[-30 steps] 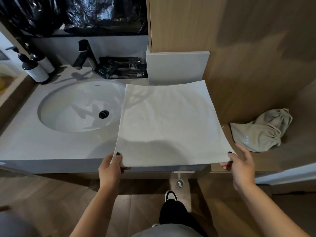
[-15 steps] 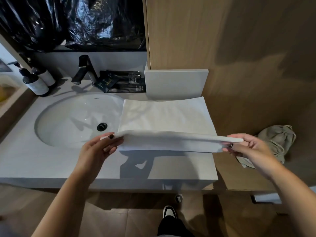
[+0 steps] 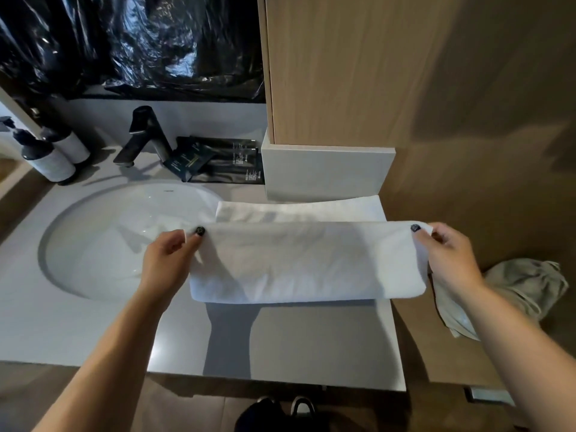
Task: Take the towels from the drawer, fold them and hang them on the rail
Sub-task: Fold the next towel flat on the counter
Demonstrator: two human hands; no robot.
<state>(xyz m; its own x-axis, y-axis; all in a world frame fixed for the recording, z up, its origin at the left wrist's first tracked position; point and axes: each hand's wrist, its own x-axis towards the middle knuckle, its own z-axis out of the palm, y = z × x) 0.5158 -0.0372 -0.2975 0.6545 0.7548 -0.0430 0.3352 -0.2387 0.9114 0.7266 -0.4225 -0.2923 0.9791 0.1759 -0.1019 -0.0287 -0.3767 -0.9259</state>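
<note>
A white towel point(image 3: 307, 260) is held folded over on itself above the grey countertop point(image 3: 299, 341), its doubled near part raised off the surface and its far strip lying flat toward the backsplash. One upper corner is pinched by the left hand point(image 3: 170, 260), thumb on top with a dark-painted nail showing; the opposite upper corner is pinched in the same way by the right hand point(image 3: 448, 260). Between the two grips the cloth is stretched level, and below them it hangs in a rounded fold, under which a shadow is cast on the counter.

Beyond the left grip an oval white basin point(image 3: 124, 238) is sunk into the countertop. Behind the basin a dark tap point(image 3: 141, 135) is mounted, and beside it flat dark sachets point(image 3: 215, 160) are laid against the wall. Further out past the left grip two pump bottles point(image 3: 53, 157) with dark tops are stood together. Above them the wall is covered by crumpled black plastic sheeting point(image 3: 131, 45).

Beyond the far edge of the towel a pale upstand block point(image 3: 327, 173) is set beneath a wood-grain panel point(image 3: 343, 67). Past the right grip a lower wooden shelf point(image 3: 436, 344) is seen, on which a crumpled beige drawstring bag point(image 3: 517, 291) is lying. Under the counter edge, wood-look flooring and a dark shoe point(image 3: 280, 413) are visible.
</note>
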